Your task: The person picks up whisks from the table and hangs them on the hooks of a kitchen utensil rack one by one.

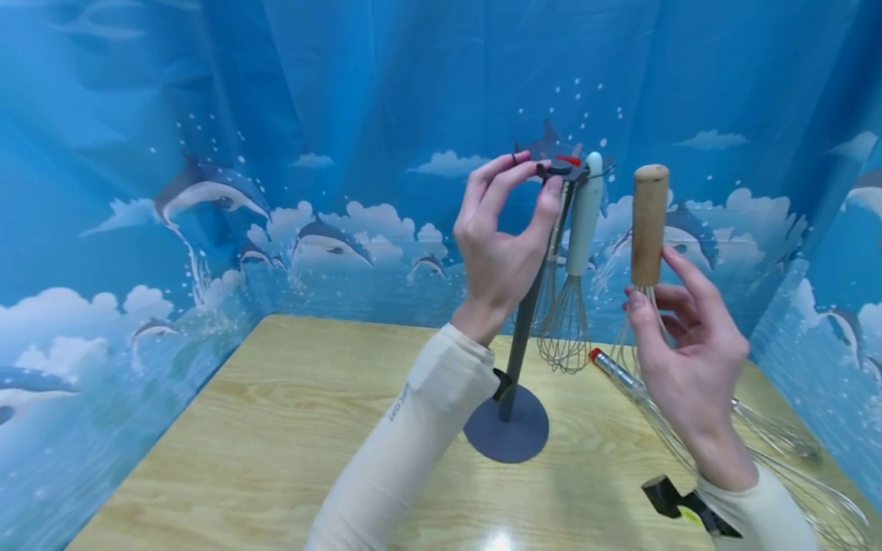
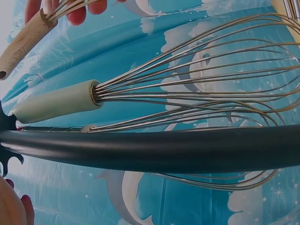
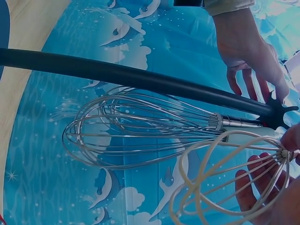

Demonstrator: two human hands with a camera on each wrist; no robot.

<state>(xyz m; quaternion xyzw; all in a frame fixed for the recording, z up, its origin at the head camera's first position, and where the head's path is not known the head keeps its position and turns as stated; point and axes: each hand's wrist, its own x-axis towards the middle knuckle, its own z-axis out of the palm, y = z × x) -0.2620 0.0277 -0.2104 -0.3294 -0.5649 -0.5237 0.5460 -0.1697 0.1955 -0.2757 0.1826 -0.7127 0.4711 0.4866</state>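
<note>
Head view: we see our right hand (image 1: 689, 344) pinching a wooden-handled whisk (image 1: 649, 229) by its wires, handle upright, just right of the dark stand (image 1: 524, 337). Our left hand (image 1: 499, 237) pinches the stand's hook top (image 1: 554, 170), where a pale-handled whisk (image 1: 582, 222) hangs. More whisks (image 1: 779, 451) lie on the wooden surface (image 1: 276, 428), with dolphin-print blue curtains (image 1: 207, 191) all around.

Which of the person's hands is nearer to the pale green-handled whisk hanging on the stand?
Left. The left hand pinches the stand's top right beside the pale green-handled whisk. The right hand holds the wooden-handled whisk farther to the side, apart from it.
</note>
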